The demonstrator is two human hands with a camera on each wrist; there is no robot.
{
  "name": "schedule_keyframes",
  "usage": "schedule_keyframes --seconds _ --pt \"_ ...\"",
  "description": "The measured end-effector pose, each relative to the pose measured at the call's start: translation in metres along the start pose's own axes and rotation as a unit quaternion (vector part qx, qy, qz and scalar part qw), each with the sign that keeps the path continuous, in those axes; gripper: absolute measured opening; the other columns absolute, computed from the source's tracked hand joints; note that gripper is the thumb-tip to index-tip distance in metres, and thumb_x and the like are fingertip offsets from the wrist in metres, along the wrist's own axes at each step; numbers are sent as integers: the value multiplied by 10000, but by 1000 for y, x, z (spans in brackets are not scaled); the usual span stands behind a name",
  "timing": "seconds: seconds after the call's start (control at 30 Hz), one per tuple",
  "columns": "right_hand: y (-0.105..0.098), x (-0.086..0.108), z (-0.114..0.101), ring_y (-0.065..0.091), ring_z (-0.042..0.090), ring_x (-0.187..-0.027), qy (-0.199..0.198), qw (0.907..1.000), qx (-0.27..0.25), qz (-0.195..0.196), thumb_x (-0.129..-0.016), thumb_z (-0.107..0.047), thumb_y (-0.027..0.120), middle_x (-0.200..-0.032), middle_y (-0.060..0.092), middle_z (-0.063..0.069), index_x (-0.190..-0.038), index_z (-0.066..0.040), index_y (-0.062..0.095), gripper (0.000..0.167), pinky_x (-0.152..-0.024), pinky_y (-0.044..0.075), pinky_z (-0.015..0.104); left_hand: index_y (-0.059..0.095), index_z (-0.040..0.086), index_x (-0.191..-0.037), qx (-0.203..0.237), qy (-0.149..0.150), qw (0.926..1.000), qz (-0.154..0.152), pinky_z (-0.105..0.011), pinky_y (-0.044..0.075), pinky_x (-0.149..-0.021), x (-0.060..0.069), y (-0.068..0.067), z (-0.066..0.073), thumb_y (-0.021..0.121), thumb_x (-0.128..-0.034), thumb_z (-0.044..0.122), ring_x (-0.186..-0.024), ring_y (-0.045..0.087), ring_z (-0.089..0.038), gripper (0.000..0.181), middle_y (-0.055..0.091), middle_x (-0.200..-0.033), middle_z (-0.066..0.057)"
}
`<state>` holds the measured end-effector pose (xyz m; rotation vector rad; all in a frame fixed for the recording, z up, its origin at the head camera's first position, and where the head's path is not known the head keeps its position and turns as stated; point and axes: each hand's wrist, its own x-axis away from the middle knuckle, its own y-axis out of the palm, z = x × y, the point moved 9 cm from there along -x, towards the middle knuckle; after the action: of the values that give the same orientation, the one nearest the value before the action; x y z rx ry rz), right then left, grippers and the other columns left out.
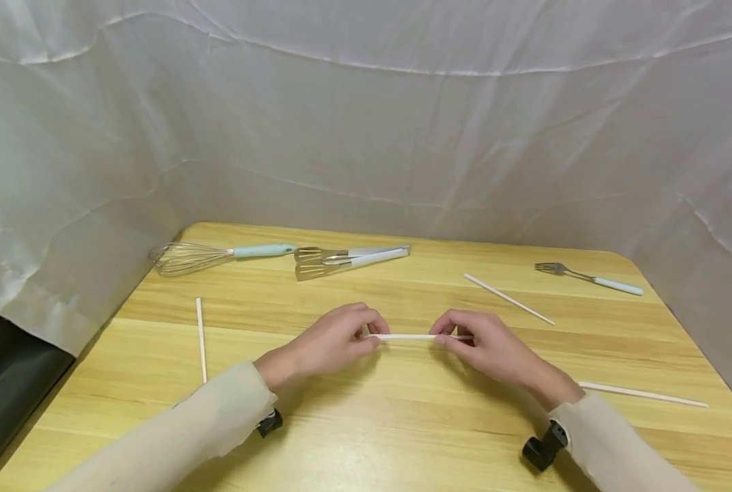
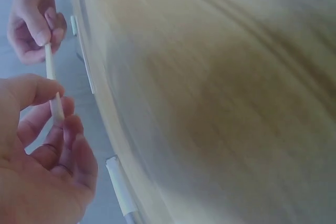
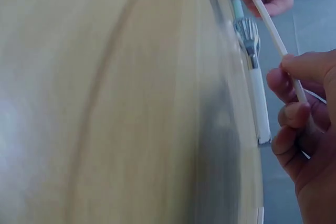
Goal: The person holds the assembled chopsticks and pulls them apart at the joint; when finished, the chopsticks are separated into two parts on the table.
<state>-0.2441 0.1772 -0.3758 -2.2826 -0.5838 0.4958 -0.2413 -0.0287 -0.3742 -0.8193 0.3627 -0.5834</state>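
Level above the wooden table [image 1: 366, 424], a thin pale chopstick [image 1: 409, 336] is held between both hands. My left hand [image 1: 341, 338] pinches its left end between thumb and fingers. Farther along, my right hand [image 1: 491, 346] pinches the stick near its right end, which passes under the curled fingers. In the left wrist view, the near tip of the chopstick [image 2: 56, 109] sticks out past the left fingertips. The right wrist view shows the chopstick [image 3: 273, 32] running from one hand to the other, its near end partly hidden in the right hand.
Other pale chopsticks lie at the left [image 1: 201, 338], behind the right hand [image 1: 509, 298] and by the right wrist [image 1: 645, 393]. Along the back are a whisk [image 1: 261, 251], slotted metal tongs [image 1: 378, 257] and a fork [image 1: 614, 283]. Grey cloth [image 1: 402, 137] hangs around the table.
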Motion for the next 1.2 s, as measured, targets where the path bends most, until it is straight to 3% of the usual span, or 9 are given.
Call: schedule_keyframes --seconds 0.27,0.53,0.7,0.9,1.2 --pt "-1 7 -13 505 16 -663 80 9993 -220 283 -1057 -173 733 -849 743 -41 -1066 -147 763 41 -584 450 218 725 221 -1148 535 -188 9978 331 -276 535 -775 5 -2 1 685 -1094 267 -853 622 -85 81 733 -1034 107" --pt "4 14 -28 702 78 -785 20 9967 -670 462 -1061 -113 713 -871 780 18 -1069 -58 734 60 -741 602 239 724 233 -1187 1088 -5 9927 522 -322 592 -958 8 3 12 714 -1080 328 -1030 688 -92 143 725 -1077 123" --pt "7 15 -37 658 55 -720 -138 9955 -748 570 -1041 -69 724 -836 762 15 -1059 -81 733 23 -633 562 230 730 245 -1135 1053 155 9927 559 -287 579 -889 8 5 19 723 -1074 330 -973 675 -94 105 723 -1050 134" --pt "9 15 -43 507 -17 -612 -347 9942 -792 644 -1018 -90 770 -801 750 -29 -1029 -139 739 59 -490 423 195 731 251 -1081 982 278 9931 580 -276 579 -893 8 6 23 727 -1073 308 -963 666 -73 57 724 -1035 137" --pt "11 15 -45 622 57 -626 -485 9921 -990 605 -1058 -104 725 -802 775 -24 -1043 -34 712 72 -523 491 208 731 241 -1086 986 317 9933 521 -288 592 -916 7 7 27 721 -1077 302 -971 667 -55 62 725 -1041 131"
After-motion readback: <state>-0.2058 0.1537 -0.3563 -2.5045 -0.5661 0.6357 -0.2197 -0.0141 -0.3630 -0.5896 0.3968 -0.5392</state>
